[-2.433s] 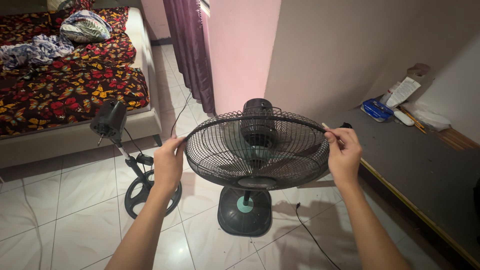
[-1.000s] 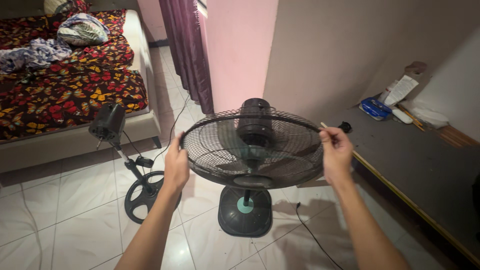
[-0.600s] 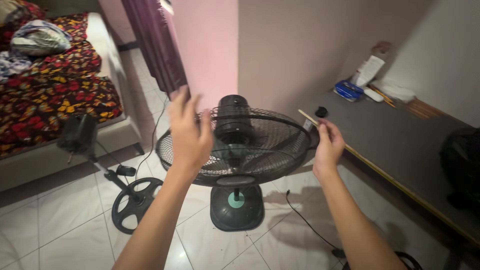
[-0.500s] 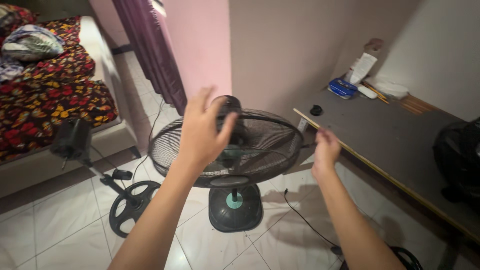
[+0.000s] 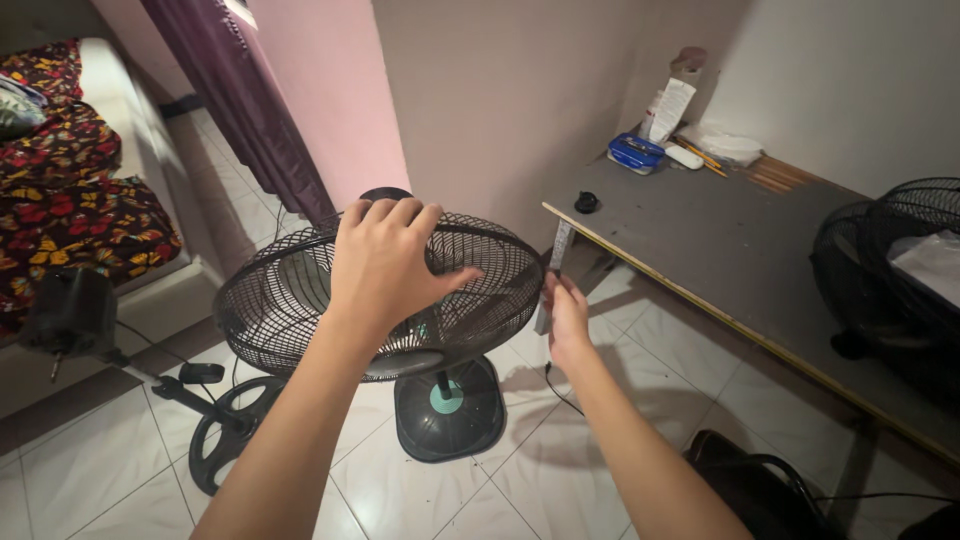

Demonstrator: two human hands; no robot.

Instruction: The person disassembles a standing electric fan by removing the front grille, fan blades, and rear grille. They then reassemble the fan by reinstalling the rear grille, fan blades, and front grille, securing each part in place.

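- Fan guard [image 5: 300, 300]: black wire cage, tilted near flat atop a pedestal fan; round dark base [image 5: 447, 408] on white tile floor below.
- L hand [image 5: 385, 262]: raised over guard's top centre, fingers [image 5: 405, 212] spread open, gripping nothing; contact w/ wires cannot be confirmed.
- R hand [image 5: 567, 312]: at guard's right rim, fingers curled closed at the edge; exact grip on rim unclear.
- Grey bench [image 5: 740, 250] to the right, just beside R hand; small black cap [image 5: 586, 202], blue box [image 5: 636, 153] on it.
- Second fan cage [image 5: 890, 260] at far right.
- Loose fan motor & stand [image 5: 75, 315] on floor at left, near bed [image 5: 70, 190].
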